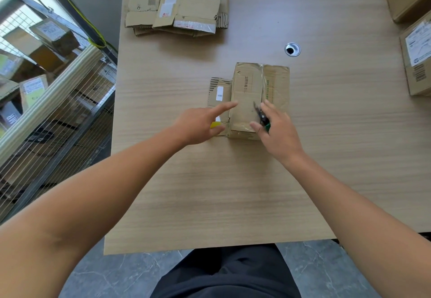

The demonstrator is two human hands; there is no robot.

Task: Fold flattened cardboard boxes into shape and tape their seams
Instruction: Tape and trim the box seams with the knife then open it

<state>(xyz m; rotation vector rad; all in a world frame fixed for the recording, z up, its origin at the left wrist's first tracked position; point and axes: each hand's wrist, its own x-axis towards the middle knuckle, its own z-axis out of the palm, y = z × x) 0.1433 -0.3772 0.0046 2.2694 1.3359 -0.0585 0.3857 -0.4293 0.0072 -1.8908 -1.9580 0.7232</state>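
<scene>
Head view: the cardboard box (250, 97) stands mid-table (210, 193), worn and brown, with clear tape along its top seam and a flap out to the left. The left hand (198, 124) is spread, forefinger touching the box. The right hand (278, 134) pinches a small black-and-green tool (262, 117).

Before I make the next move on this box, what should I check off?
1. Box folded into shape on the table: ok.
2. Clear tape along the top seam: far part ok; near end behind the right hand, cannot tell.
3. Scissors gripped in right hand: ok.
4. Left hand steadying: ok, open, index finger at the box's left edge.
5. Labelled flap on the left tucked: not ok, lies out flat.
6. Stack of flattened boxes in supply: ok.
</scene>
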